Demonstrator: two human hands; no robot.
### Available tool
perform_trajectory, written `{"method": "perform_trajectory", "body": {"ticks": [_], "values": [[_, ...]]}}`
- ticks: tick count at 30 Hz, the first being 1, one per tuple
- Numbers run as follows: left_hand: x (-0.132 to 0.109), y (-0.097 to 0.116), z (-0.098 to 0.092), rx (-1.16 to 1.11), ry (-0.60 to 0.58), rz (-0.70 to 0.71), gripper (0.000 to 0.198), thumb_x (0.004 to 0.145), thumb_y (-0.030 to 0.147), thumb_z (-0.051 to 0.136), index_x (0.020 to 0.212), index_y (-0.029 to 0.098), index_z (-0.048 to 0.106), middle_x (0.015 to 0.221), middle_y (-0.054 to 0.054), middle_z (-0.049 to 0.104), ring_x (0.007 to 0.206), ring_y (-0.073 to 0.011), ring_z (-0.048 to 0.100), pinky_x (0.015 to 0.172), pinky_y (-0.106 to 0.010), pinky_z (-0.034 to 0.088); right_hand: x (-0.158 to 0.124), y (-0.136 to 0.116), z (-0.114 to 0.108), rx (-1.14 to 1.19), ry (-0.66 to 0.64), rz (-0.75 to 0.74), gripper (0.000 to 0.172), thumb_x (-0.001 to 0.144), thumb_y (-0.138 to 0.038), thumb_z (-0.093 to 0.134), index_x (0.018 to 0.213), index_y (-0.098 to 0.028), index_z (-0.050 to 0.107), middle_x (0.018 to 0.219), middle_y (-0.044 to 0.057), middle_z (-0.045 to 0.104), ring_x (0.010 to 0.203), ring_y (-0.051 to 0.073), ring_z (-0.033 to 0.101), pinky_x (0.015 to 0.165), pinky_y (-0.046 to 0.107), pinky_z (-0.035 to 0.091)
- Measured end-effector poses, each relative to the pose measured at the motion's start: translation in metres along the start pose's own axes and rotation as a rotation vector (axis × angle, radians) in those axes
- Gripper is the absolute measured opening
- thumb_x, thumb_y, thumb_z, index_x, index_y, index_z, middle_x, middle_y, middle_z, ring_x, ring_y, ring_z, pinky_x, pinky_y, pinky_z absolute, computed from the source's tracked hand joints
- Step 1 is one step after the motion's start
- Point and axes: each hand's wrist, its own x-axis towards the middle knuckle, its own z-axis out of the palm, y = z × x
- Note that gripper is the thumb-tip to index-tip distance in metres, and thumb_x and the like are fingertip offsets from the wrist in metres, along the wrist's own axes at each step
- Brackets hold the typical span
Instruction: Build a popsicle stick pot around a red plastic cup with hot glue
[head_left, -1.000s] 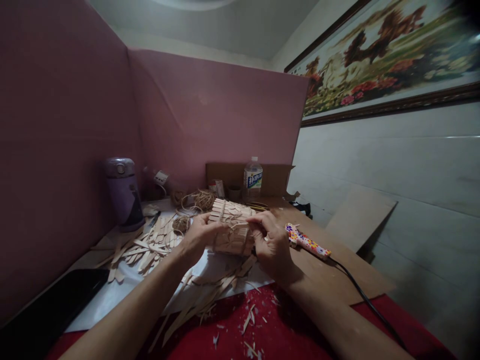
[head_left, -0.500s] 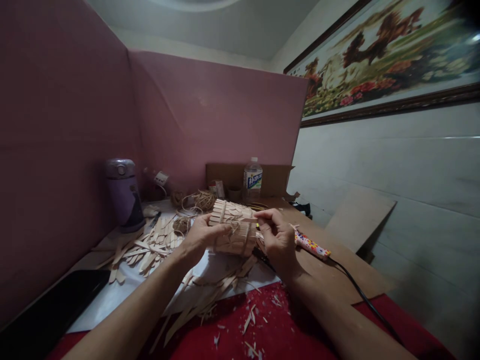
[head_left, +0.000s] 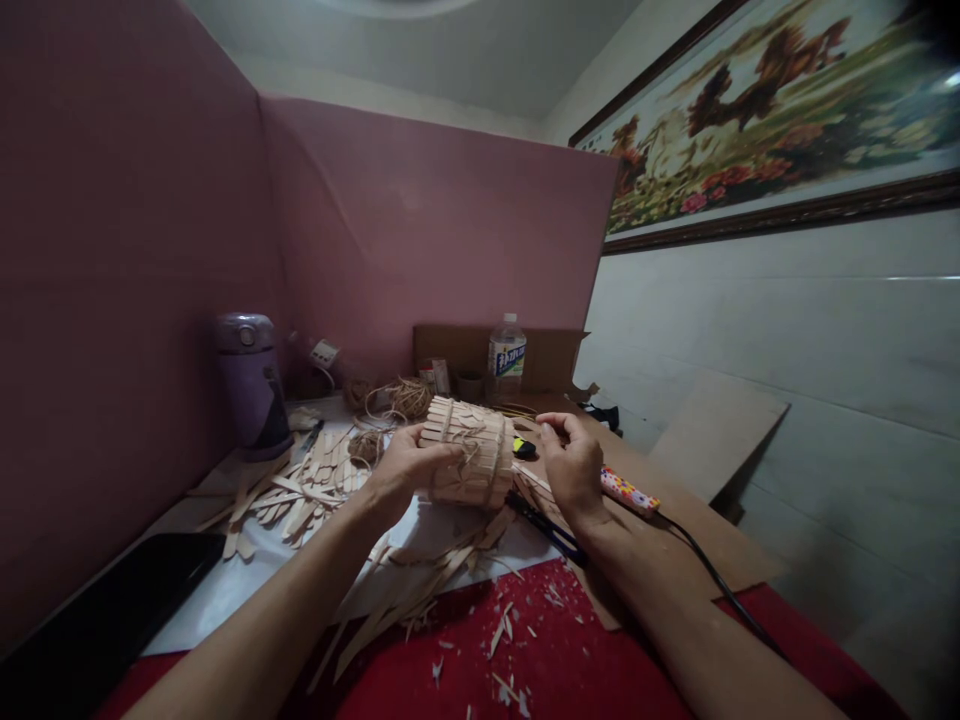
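Observation:
My left hand (head_left: 412, 460) is closed around the left side of a craft-stick cylinder (head_left: 480, 460), thumb across its front. Pale wooden sticks form its wall, with twine bands around it and slivers of wood on its surface. It lies tilted on its side above the table. My right hand (head_left: 574, 465) hovers right of the cylinder, apart from it, with thumb and fingers curled together. Anything between those fingertips is too small to make out. Just beyond that hand lies a flower-patterned tool (head_left: 628, 492) with a black cord, partly hidden by it.
Loose craft sticks (head_left: 300, 500) lie heaped on white paper at left, near twine balls (head_left: 410, 398). A purple flask (head_left: 253, 390) and a plastic bottle (head_left: 507, 358) stand behind. Dark-handled pliers or cutters (head_left: 547, 528) lie by my right wrist. Wood scraps (head_left: 501, 628) litter the red cloth.
My right hand has drawn away to the right from the cylinder, where it held a stick-like piece against the wall. The cylinder stays in my left hand, nearly unmoved.

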Motion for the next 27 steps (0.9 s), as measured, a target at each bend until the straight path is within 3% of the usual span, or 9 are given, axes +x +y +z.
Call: {"method": "perform_trajectory", "body": {"ticks": [5, 14, 22, 27], "values": [[-0.001, 0.004, 0.003, 0.017, 0.028, -0.011, 0.037, 0.055, 0.019, 0.078, 0.09, 0.01, 0.072, 0.084, -0.01, 0.075, 0.07, -0.0206, 0.069, 0.07, -0.031, 0.054, 0.015, 0.018, -0.003, -0.193, -0.019, 0.05, 0.024, 0.076, -0.029, 0.048, 0.08, -0.018, 0.069, 0.075, 0.008, 0.072, 0.067, 0.022, 0.062, 0.058, 0.03, 0.041], [-0.002, 0.004, 0.002, -0.01, -0.01, 0.002, 0.036, 0.056, 0.019, 0.076, 0.091, 0.011, 0.071, 0.082, -0.008, 0.075, 0.069, -0.0199, 0.068, 0.071, -0.032, 0.053, 0.007, 0.03, 0.0, -0.468, -0.281, 0.021, 0.017, 0.065, -0.016, 0.057, 0.057, -0.025, 0.069, 0.057, 0.002, 0.068, 0.05, 0.016, 0.056, 0.046, 0.025, 0.028], [-0.001, 0.001, 0.0, -0.014, -0.01, 0.024, 0.031, 0.058, 0.016, 0.07, 0.089, 0.012, 0.072, 0.078, -0.005, 0.074, 0.066, -0.0178, 0.067, 0.068, -0.029, 0.051, -0.001, 0.023, 0.003, -0.556, -0.419, -0.114, 0.019, 0.066, -0.01, 0.06, 0.055, -0.024, 0.067, 0.057, 0.002, 0.066, 0.056, 0.016, 0.057, 0.052, 0.025, 0.031], [-0.003, 0.004, 0.002, -0.011, -0.01, 0.021, 0.03, 0.058, 0.015, 0.069, 0.088, 0.012, 0.072, 0.081, -0.006, 0.074, 0.07, -0.0166, 0.066, 0.072, -0.028, 0.051, -0.001, 0.013, -0.001, -0.564, -0.345, -0.203, 0.018, 0.078, -0.014, 0.055, 0.071, -0.021, 0.07, 0.077, 0.008, 0.068, 0.077, 0.023, 0.058, 0.066, 0.031, 0.039]]}}
